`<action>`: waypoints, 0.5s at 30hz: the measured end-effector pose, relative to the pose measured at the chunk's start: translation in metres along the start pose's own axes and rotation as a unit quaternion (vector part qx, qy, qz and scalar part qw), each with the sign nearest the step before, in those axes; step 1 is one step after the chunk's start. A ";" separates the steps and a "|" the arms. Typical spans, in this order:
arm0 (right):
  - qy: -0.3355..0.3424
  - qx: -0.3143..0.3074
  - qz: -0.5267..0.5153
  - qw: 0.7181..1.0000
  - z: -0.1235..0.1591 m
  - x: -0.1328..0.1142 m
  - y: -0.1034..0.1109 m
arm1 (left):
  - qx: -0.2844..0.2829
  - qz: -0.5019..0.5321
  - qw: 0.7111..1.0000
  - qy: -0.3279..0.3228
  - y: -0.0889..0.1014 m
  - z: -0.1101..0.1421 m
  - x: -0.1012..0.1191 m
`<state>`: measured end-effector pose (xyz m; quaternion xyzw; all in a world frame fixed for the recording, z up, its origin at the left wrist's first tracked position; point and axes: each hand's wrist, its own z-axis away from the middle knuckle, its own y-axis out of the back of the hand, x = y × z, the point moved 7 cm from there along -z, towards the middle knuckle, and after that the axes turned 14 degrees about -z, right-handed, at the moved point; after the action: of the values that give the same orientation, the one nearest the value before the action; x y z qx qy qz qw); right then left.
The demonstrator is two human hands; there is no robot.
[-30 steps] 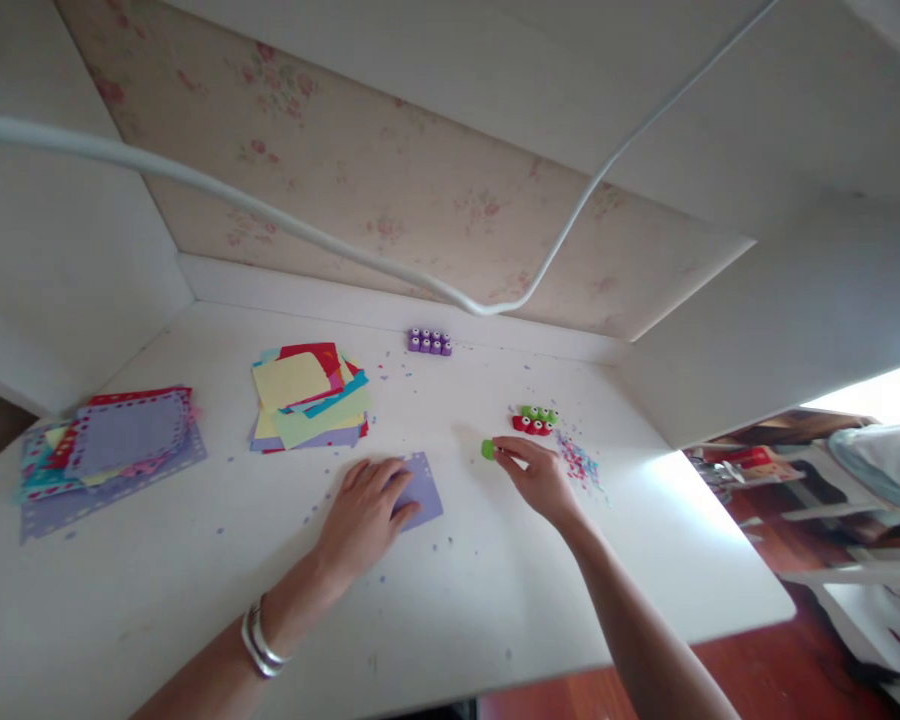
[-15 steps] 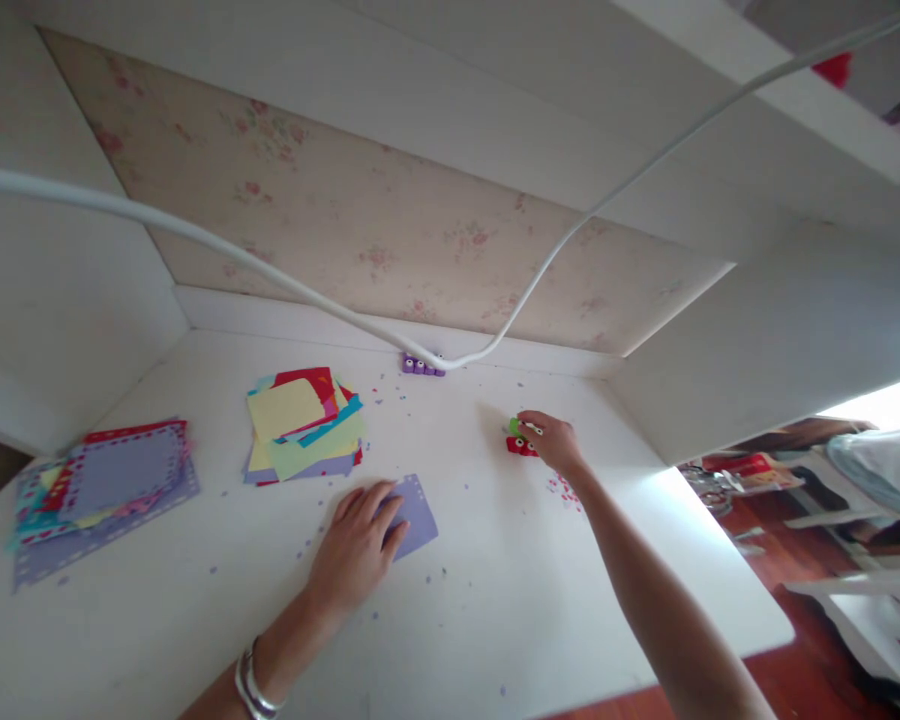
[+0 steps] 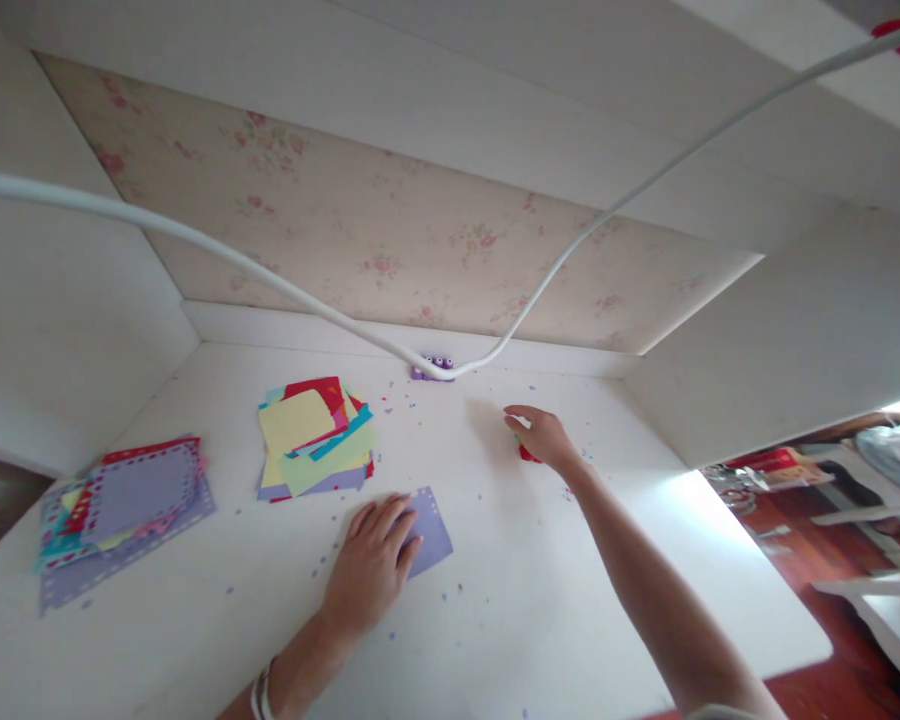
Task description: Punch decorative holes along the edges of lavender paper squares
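Observation:
My left hand (image 3: 373, 555) lies flat on a purple sheet of paper (image 3: 431, 530), fingers spread and covering its left part. A few punched holes show along the sheet's upper right edge. To the right, my right hand (image 3: 540, 435) is over the small craft punches, its thumb and forefinger a little apart with nothing seen between them. Beneath the hand, a bit of a green punch (image 3: 518, 439) and a red punch (image 3: 529, 455) show. The rest of that group is hidden by the hand.
Coloured paper sheets (image 3: 296, 425) are heaped at centre left. Hole-edged sheets (image 3: 142, 490) lie stacked at far left. Purple punches (image 3: 433, 368) stand by the back wall, partly behind a white cable (image 3: 300, 295) crossing the view. Paper bits dot the white desk (image 3: 570, 620).
My right hand has carried a green punch right and away from me to the punch group, and its fingers have since parted. My left hand stays on the purple sheet. The view has shifted.

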<state>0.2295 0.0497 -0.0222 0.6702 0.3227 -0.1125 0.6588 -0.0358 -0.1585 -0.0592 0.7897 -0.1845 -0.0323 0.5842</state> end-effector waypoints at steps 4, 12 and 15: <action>0.039 -0.028 -0.017 0.999 -0.038 -0.030 -0.041 | 0.015 -0.020 0.999 0.043 0.004 0.002 -0.006; 0.050 -0.065 -0.010 0.997 -0.111 -0.054 -0.088 | -0.009 -0.034 0.989 0.142 0.005 0.005 -0.016; 0.062 -0.076 -0.018 0.995 -0.105 -0.058 -0.086 | -0.003 0.002 0.989 0.145 0.000 0.008 -0.021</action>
<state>0.1056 0.1270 -0.0474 0.6179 0.3826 -0.0572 0.6845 -0.0574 -0.1585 -0.0650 0.7842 -0.0989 0.0830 0.6069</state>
